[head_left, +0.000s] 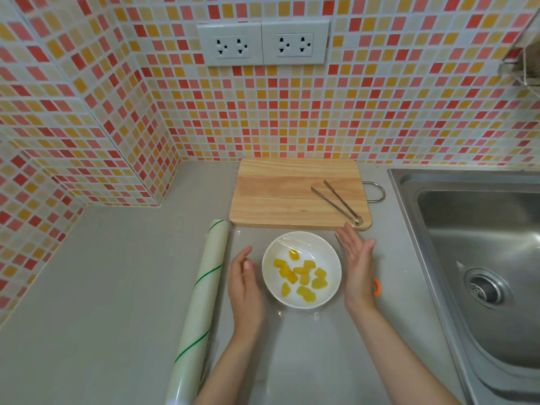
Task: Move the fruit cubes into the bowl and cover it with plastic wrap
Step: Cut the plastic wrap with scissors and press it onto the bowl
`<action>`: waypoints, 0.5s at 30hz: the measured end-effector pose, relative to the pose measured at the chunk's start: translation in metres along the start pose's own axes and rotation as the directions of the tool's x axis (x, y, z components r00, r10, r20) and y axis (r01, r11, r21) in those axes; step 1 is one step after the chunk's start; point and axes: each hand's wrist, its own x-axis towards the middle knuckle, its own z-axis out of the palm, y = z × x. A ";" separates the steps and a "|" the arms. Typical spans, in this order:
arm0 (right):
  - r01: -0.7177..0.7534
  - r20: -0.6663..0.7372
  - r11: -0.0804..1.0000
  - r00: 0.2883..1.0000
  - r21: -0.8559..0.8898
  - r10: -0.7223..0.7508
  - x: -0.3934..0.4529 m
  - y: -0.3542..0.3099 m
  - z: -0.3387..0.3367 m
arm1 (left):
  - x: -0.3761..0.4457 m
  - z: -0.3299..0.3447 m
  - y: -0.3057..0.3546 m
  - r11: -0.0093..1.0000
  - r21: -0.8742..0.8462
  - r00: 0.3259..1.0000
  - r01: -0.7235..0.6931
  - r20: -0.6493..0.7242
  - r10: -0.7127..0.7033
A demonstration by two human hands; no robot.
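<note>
A home kitchen is shown: a steel sink [479, 258] is set into the grey counter [117, 287] right of the hands, a wooden cutting board [286, 194] beyond them, wall sockets [263, 43] mounted in mosaic tiles [380, 112].

Grey countertop [117, 287] bearing wrap roll [201, 305], wooden cutting board [280, 194], white bowl [295, 301] on spread plastic wrap [306, 346].

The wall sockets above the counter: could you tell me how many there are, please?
2, both on the tiled wall above the cutting board: the left socket plate and the right socket plate, side by side and touching. None appear hidden.
</note>
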 end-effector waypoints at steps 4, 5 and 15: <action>0.015 -0.008 0.999 1.000 0.043 -0.015 -0.024 0.009 0.002 | 0.028 0.010 -0.003 0.998 0.008 0.975 0.066 0.210 -0.067; 0.002 0.001 0.999 1.000 0.053 -0.002 -0.028 0.013 0.005 | 0.033 0.014 -0.005 0.994 -0.014 0.961 0.112 0.254 -0.105; -0.249 0.020 0.965 0.968 0.086 0.249 -0.005 0.020 0.019 | 0.019 0.034 -0.007 0.934 -0.237 0.964 0.266 0.072 -0.256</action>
